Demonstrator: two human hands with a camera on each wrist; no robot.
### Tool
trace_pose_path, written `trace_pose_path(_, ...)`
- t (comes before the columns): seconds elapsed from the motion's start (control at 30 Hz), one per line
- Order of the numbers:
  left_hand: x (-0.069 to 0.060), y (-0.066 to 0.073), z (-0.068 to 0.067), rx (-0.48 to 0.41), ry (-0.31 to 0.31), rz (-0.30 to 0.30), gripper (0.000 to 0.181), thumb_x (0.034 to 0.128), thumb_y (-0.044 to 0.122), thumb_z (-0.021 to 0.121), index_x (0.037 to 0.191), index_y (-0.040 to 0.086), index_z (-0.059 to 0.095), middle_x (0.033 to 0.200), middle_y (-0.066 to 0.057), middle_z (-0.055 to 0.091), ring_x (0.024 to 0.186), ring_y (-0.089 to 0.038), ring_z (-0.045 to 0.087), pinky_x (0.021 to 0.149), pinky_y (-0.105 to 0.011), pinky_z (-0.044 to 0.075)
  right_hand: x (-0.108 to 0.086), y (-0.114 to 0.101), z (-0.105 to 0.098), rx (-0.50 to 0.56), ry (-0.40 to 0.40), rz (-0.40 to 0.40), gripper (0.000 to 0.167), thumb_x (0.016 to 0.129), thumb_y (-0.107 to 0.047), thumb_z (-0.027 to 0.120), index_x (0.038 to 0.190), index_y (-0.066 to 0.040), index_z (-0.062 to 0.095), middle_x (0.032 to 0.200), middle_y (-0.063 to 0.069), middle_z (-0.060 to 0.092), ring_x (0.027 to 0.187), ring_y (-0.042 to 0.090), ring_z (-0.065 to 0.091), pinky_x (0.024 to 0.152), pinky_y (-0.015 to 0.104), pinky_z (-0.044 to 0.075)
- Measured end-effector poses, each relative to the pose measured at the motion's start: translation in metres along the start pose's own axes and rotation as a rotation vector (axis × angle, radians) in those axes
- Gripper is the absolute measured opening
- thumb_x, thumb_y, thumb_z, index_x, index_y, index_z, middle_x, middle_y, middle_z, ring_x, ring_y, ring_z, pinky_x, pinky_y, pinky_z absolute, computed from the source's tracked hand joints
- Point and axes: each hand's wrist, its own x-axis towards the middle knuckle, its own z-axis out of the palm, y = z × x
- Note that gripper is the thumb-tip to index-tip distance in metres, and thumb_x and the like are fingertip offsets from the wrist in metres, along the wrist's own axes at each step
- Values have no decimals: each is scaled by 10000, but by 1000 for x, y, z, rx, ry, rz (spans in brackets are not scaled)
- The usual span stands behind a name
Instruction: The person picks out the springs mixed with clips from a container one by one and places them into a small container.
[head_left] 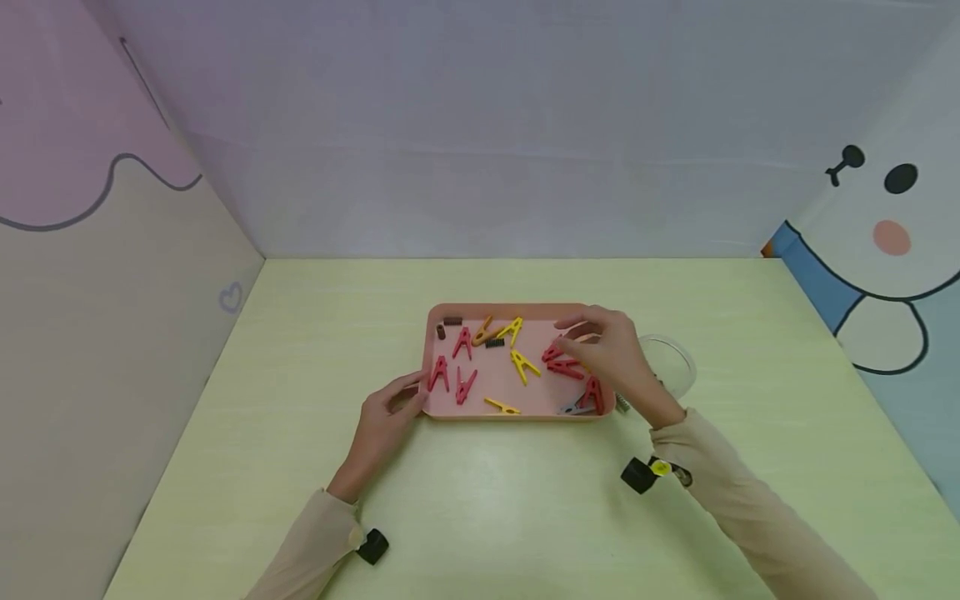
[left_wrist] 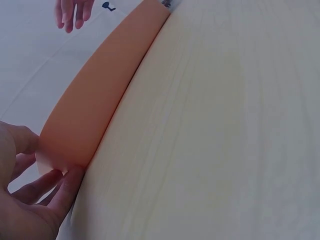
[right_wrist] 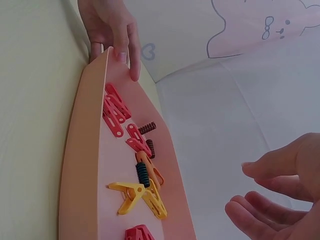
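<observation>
Several red plastic clips (head_left: 566, 368) lie near my right hand (head_left: 611, 346), fingers apart, left hand (head_left: 388, 417) gripping the pink tray (head_left: 525, 312); apparently picking step, next needing a pinch.

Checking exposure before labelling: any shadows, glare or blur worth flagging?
Head: soft shadow beside the right sleeve, faint sheen on the table; left wrist: thin dark line along the bottom of the tray, no obvious blur on the left hand; right wrist: dim, diffuse light, no harsh glare, yellow clips readable.
</observation>
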Motion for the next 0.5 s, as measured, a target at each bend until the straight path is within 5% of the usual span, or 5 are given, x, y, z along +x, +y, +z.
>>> trace_pose_path(0.27, 3, -7, 1, 4, 1, 4, 343, 927, 97, 607, 1262, 22, 599, 1256, -148, 587, 1126, -250, 566, 903, -270, 487, 4, 1, 12, 36, -17, -14, 189, 826, -83, 727, 1002, -35, 675, 1060, 120, 623, 881, 244, 638, 774, 395, 549)
trace_pose_path(0.5, 14, -40, 4, -10, 12, -11, 345, 919, 202, 635, 1257, 133, 625, 1261, -69, 593, 1136, -200, 557, 924, -348, 482, 12, 4, 26, 28, -11, -66, 169, 808, -44, 733, 966, 2, 694, 1047, 112, 617, 839, 260, 648, 733, 380, 552)
